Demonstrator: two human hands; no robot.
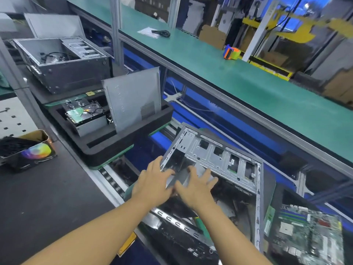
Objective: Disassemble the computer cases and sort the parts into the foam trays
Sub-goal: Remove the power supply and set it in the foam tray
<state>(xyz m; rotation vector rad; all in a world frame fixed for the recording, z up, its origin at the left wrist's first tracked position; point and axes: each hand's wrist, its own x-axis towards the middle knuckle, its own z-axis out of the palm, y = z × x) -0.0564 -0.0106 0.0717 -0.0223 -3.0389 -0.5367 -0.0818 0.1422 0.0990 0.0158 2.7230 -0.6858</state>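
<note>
An open, stripped computer case (219, 155) lies on the conveyor in front of me, its bare metal inside facing up. Both hands are at its near left corner. My left hand (154, 180) grips the corner edge, thumb over the rim. My right hand (194, 186) lies with spread fingers on a grey metal part (181, 175) inside that corner. A black foam tray (122, 144) to the left holds a drive cage with a hard drive (84, 113) and an upright grey side panel (133, 100). A motherboard (305, 236) lies at the lower right.
Another open case (61, 62) sits further left on the line, a panel leaning behind it. A box of black parts and a colourful disc (36, 152) rests on the dark mat. The green shelf (248, 77) above carries a cable and an orange tape dispenser (232, 52).
</note>
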